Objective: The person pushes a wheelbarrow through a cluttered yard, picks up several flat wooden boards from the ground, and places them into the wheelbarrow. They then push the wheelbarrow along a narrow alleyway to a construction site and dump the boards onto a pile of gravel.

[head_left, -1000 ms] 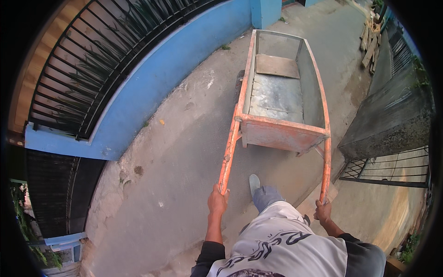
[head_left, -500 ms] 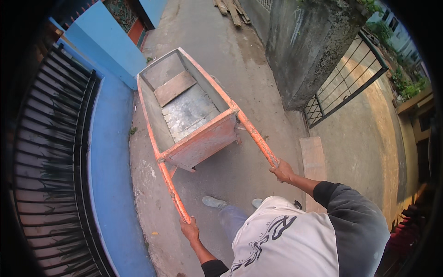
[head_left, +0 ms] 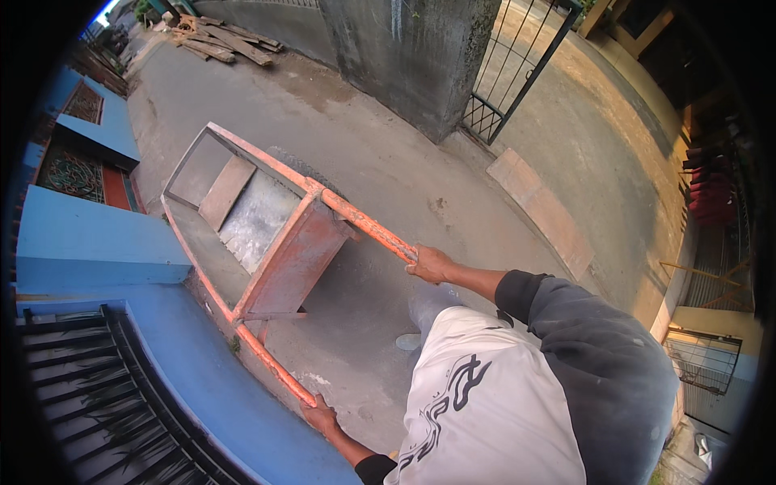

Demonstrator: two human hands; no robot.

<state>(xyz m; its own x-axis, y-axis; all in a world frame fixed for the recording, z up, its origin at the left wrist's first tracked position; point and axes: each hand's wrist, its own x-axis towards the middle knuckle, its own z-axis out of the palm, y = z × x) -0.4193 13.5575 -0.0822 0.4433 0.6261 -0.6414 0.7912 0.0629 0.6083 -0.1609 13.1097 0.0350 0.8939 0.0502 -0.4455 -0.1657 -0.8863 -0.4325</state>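
Observation:
In front of me stands an orange-framed handcart (head_left: 267, 289) with a deep box and two long handles. My left hand (head_left: 321, 415) is closed round the end of its left handle (head_left: 275, 368). The end of the right handle (head_left: 369, 226) is in the grip of my right hand (head_left: 431, 264). Inside the box, a brown board (head_left: 227, 192) lies across the worn, greyish metal floor (head_left: 257, 218). Part of a wheel (head_left: 303, 167) shows past the cart's right side; the rest of the underside is hidden.
Close along the left runs a blue wall (head_left: 186, 364) with a black barred fence (head_left: 89, 388). On the right are a concrete pillar (head_left: 412, 73), an open metal gate (head_left: 517, 65) and a low ramp slab (head_left: 543, 212). Planks (head_left: 222, 40) are piled at the lane's far edge.
My view has swung to the right, so the cart and handles now slant toward the left. More of the lane and the plank pile shows. Both hands keep their hold.

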